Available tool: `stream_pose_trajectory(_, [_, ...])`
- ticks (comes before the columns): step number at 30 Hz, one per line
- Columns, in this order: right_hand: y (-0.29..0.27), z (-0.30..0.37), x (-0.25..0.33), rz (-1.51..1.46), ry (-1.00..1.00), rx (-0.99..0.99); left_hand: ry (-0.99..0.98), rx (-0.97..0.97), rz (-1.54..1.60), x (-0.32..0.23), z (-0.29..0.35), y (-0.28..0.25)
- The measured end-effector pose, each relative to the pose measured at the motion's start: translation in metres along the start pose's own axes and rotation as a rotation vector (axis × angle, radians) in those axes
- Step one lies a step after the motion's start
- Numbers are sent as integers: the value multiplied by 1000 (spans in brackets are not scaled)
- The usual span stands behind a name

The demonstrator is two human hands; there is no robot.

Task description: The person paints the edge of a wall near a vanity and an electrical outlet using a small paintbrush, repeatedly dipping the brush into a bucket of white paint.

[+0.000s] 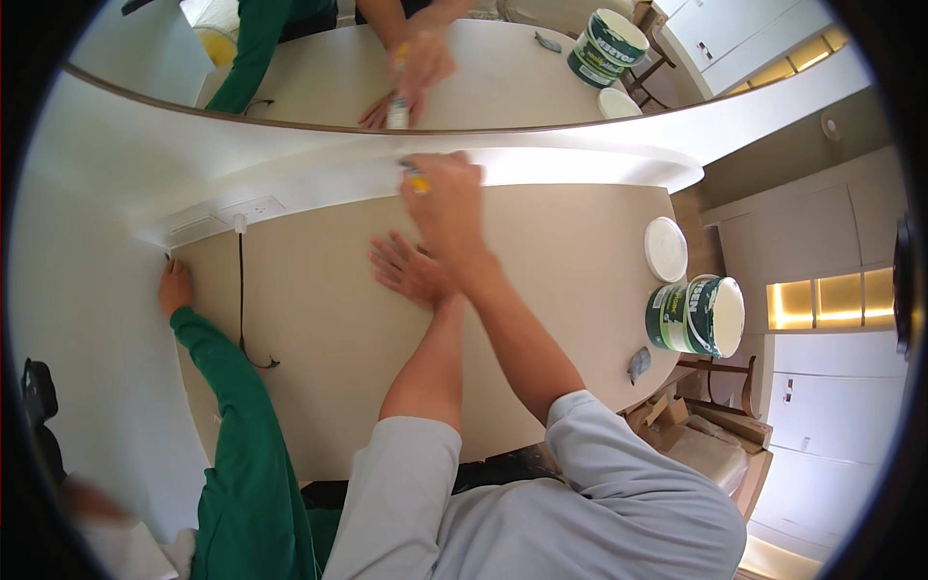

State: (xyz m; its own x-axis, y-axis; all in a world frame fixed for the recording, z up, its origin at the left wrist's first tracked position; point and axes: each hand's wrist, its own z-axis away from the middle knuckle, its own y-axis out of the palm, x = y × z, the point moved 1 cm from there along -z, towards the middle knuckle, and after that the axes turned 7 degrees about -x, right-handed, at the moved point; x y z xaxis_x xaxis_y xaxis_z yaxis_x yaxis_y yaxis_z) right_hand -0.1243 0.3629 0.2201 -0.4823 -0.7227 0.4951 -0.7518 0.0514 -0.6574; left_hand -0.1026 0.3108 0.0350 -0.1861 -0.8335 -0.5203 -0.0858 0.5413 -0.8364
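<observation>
**Small tool in the right hand, up against the wall behind the desk**

The person in the grey shirt has the right hand (452,198) closed around a small tool (418,183) with some yellow on it, at the low white wall (570,166) along the back of the desk (561,290). That hand is blurred, so I can't tell just what kind of tool it is, or whether its tip touches the wall. The left hand (420,275) is palm down on the desk, fingers spread wide, with the right forearm crossing above its wrist.

Over on the left, a co-worker's green sleeve (232,396) stretches along the desk's side toward the back corner. A black cable (242,300) runs down from a wall socket (253,208) onto the desk. By the right edge stands a green and white bucket (674,317), a round white lid (666,249) just beyond it and a crumpled grey cloth (639,365) nearer.
</observation>
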Motion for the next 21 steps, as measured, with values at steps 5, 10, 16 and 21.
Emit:
stream_pose_trajectory(5, [4, -3, 6, -53, -30, -7, 89, -173, -89, 10, 1, 11])
stream_pose_trajectory(10, [-51, -7, -75, -21, 91, -39, 35, -57, -149, -3, 1, -4])
stream_pose_trajectory(16, [-116, -17, -154, -31, 247, -164, 89, -138, -217, -1, 3, 5])
stream_pose_trajectory(21, [-154, -21, -201, 21, 391, -177, 106, -160, -237, -2, 3, 4])
